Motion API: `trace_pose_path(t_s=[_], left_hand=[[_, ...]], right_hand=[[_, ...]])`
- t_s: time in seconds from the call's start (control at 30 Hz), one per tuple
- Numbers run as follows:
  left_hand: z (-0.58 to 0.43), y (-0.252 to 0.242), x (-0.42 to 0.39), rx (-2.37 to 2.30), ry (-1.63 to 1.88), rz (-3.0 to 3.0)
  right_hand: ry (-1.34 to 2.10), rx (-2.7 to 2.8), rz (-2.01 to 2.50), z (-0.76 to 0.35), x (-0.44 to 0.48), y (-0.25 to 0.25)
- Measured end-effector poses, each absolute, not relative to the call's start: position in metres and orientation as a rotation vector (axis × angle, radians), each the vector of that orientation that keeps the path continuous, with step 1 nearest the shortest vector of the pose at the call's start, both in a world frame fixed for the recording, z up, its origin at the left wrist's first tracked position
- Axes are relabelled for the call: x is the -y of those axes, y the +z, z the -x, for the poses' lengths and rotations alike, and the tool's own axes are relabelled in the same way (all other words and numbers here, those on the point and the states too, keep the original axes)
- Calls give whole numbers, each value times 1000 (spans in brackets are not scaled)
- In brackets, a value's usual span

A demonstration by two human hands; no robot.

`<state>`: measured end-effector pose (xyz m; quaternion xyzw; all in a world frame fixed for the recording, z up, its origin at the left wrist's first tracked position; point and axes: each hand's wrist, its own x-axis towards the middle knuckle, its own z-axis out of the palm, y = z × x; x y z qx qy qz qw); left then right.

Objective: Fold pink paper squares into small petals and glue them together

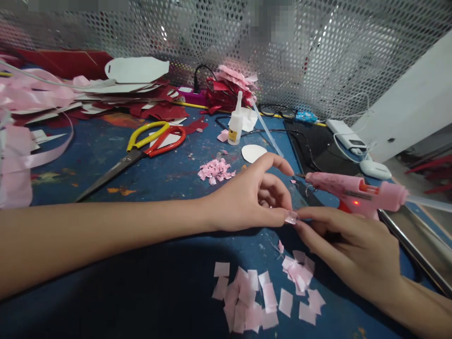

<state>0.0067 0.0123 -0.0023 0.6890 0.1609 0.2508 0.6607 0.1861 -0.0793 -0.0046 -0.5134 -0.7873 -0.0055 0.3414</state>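
Between the fingertips of both hands is a small pink ribbon piece (291, 217). My left hand (259, 197) pinches it at the left with the thumb, its index finger curved away above. From the right, my right hand (353, 247) pinches the same piece between thumb and index finger. Loose pink ribbon squares (243, 299) lie on the blue table below the hands, with a smaller group (299, 272) nearer my right hand. Beyond my left wrist sits a heap of small folded pink pieces (216, 170). A pink glue gun (356, 190), its red light lit, rests just behind my right hand.
Scissors (136, 153) with yellow and red handles lie at the left. A glue bottle (235, 125) stands at the back, near a white oval piece (253, 153) and a glue stick (267, 128). Ribbon (42, 89) and stacked red and white sheets (137, 89) fill the back left.
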Motion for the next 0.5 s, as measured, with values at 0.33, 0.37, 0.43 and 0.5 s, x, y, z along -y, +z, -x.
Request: trace_pose_path(t_s=[0.33,0.37,0.43,0.5], left_hand=[[-7,-2,-11,-369,597,-1583],[-7,-2,-10,-366,623,-1602],[-7,-3,-9,-366,688,-1672],[-7,-3,-8,-386,731,-1761]], right_hand=[[5,2029,1338,-185,80,-4],[8,2022,1344,-185,80,-3],[2,1998,1355,-185,81,-3],[-4,1970,1371,-185,82,-3]])
